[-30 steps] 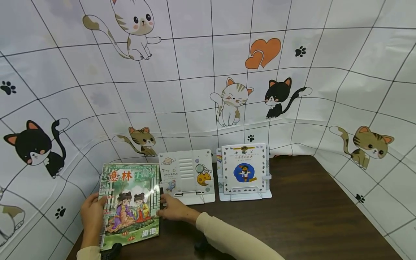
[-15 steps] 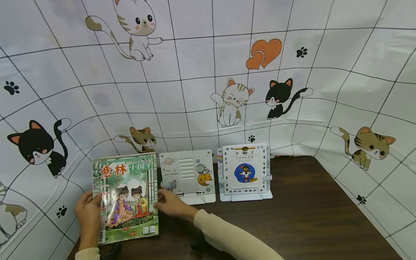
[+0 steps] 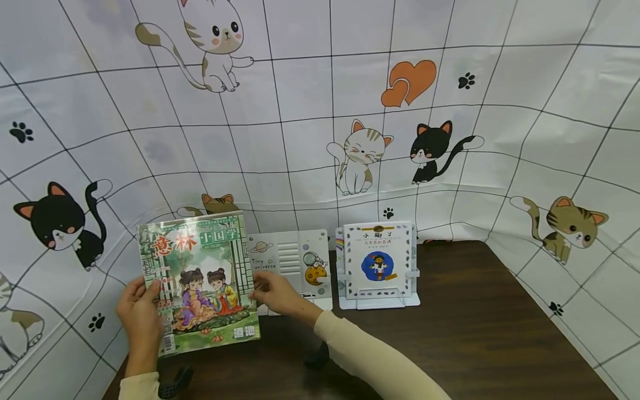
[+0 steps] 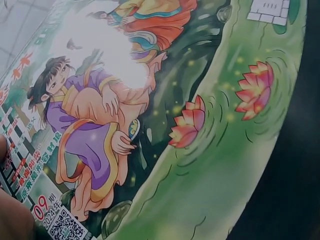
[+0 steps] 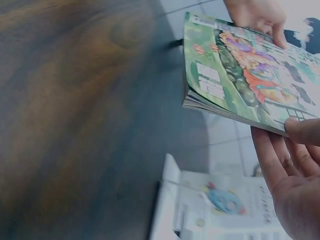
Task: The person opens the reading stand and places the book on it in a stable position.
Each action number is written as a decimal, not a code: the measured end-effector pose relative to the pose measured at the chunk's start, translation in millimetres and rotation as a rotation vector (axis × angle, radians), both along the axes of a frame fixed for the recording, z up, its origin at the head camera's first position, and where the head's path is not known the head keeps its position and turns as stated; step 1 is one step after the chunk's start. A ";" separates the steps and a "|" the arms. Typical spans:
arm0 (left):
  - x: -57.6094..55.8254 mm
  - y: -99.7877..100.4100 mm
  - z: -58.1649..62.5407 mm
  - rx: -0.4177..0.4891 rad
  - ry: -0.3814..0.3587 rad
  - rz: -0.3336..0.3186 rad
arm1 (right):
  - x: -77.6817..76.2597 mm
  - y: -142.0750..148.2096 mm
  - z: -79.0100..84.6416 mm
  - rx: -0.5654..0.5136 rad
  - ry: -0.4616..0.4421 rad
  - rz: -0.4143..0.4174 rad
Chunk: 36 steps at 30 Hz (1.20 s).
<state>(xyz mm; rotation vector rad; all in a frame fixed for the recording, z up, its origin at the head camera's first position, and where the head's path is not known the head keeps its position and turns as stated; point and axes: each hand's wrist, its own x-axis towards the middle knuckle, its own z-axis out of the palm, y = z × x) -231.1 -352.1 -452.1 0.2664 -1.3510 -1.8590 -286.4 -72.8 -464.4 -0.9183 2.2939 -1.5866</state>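
Note:
A magazine (image 3: 200,300) with a green cover of two girls in robes is held up, slightly tilted, over the table's left part. My left hand (image 3: 140,322) grips its left edge, thumb on the cover. My right hand (image 3: 281,295) pinches the right edge; in the right wrist view the thumb of this right hand (image 5: 300,185) lies on top with fingers beneath. Many pages show along the magazine's edge (image 5: 200,104) there. The left wrist view is filled by the cover (image 4: 210,165). Behind the magazine stands a white "Tiny universe" book stand (image 3: 295,253), partly hidden.
Right of that stand, a second white stand (image 3: 415,299) carries a white book (image 3: 378,239) with a blue round picture. Both are near the back of the dark wooden table (image 3: 475,333). A cat-print cloth (image 3: 300,144) hangs behind. Dark objects (image 3: 317,355) sit under my wrists.
Both hands have raised the magazine, and it has tilted, its right side higher. Over the last half second it has also shifted right, covering more of the Tiny universe stand.

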 end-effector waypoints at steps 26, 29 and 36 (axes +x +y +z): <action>-32.7 86.4 53.3 -0.504 -0.249 -0.209 | -32.9 123.4 55.8 -0.050 0.092 -0.146; -33.0 88.5 57.2 -0.598 -0.325 -0.301 | -37.4 134.1 59.4 -0.052 0.099 -0.180; -41.4 99.4 61.0 -0.666 -0.316 -0.369 | -43.9 150.7 62.2 -0.023 0.140 -0.281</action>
